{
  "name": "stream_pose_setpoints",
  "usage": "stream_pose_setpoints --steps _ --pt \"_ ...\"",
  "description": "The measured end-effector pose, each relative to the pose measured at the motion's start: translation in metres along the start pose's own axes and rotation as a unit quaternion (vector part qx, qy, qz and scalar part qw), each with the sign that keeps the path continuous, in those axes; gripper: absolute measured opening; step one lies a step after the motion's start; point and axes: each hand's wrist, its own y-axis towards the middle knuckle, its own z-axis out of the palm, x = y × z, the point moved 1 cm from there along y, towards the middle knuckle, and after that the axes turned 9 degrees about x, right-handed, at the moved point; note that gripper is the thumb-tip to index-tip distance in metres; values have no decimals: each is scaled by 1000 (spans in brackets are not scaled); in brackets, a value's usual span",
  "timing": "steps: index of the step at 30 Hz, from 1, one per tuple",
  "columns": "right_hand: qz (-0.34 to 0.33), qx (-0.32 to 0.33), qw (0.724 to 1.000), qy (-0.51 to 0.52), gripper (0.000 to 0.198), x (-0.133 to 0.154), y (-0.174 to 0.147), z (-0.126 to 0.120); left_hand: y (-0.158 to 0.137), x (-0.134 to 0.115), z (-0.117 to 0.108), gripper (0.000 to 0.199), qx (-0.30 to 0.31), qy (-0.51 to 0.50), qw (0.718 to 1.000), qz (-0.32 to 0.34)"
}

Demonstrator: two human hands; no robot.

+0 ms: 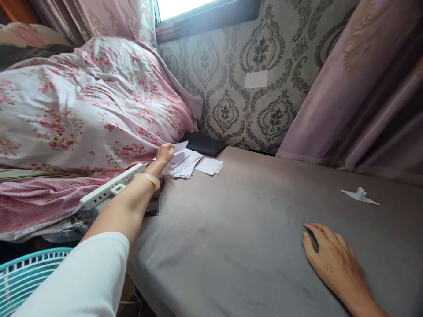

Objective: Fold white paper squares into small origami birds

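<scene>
My left hand [165, 152] reaches to the far left of the grey-covered table [231, 229], its fingers closed on a white sheet of paper [180, 146]. That sheet is lifted at an angle over a loose stack of white paper [187, 164]. Two or so smaller white sheets [210, 166] lie just right of the stack. My right hand [332, 257] rests palm down at the right, fingers loosely curved and apart from the thumb, with nothing in it. Beyond it sits a folded white paper piece [361, 195] with two pointed wings and an upright middle.
A black flat item [205, 144] lies behind the papers. Left of the table are a white power strip [112, 187], floral bedding [82, 105] and a turquoise basket [29, 277]. Patterned wallpaper [228, 112] and a pink curtain [330, 88] stand behind.
</scene>
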Motion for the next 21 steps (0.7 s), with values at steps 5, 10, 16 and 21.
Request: stream_pose_setpoints --steps 5,10,16,21 --pt "-3 -9 1000 7 48 5 -1 -2 -10 -60 16 33 -35 -204 976 74" --pt "4 -10 999 52 43 10 -2 -5 -69 -116 66 42 191 -511 838 17" --pt "13 -21 945 325 35 14 0 -23 -153 -155 126 38 390 -524 750 -101" --pt "92 94 770 624 55 28 -3 -44 -204 -171 154 37 459 -456 751 -135"
